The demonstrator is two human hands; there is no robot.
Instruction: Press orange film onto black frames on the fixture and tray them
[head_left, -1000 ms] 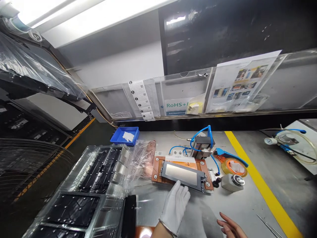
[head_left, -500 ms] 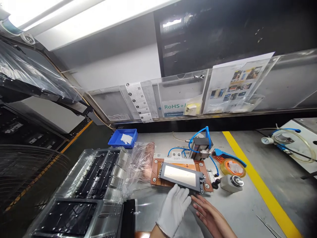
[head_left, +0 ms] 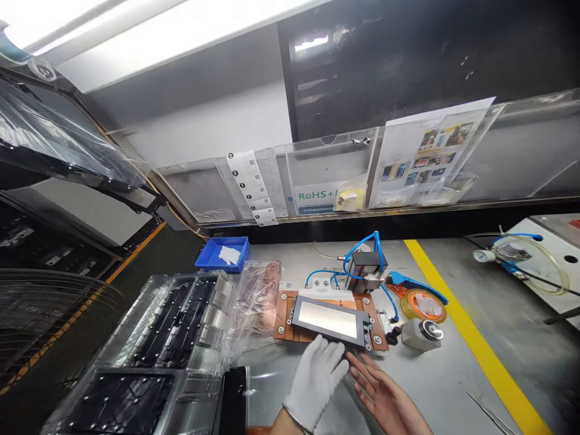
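A dark flat panel with a pale rectangular face (head_left: 327, 319) lies slightly askew on a brown fixture (head_left: 282, 314) with screws at its corners. My left hand (head_left: 312, 377), in a white glove, is just in front of the panel's near edge. Its fingers are stretched out, and nothing shows in the palm; whether the fingertips touch the panel I cannot tell. Bare and empty, my right hand (head_left: 379, 386) is beside it, fingers spread, below the panel's right end. Behind the fixture stands a pneumatic clamp block (head_left: 364, 266) with blue hoses.
Left are clear plastic trays (head_left: 181, 377) holding black panels, a wrinkled plastic bag (head_left: 251, 296) and a blue bin (head_left: 202, 260). To the right sit a tape roll (head_left: 412, 302), a metal-topped bottle (head_left: 419, 341), a blue-handled brush (head_left: 408, 283) and tweezers (head_left: 489, 412).
The view has shifted very slightly. Both hands stay nearly where they were, in front of the panel, and the panel rests on the fixture as before.
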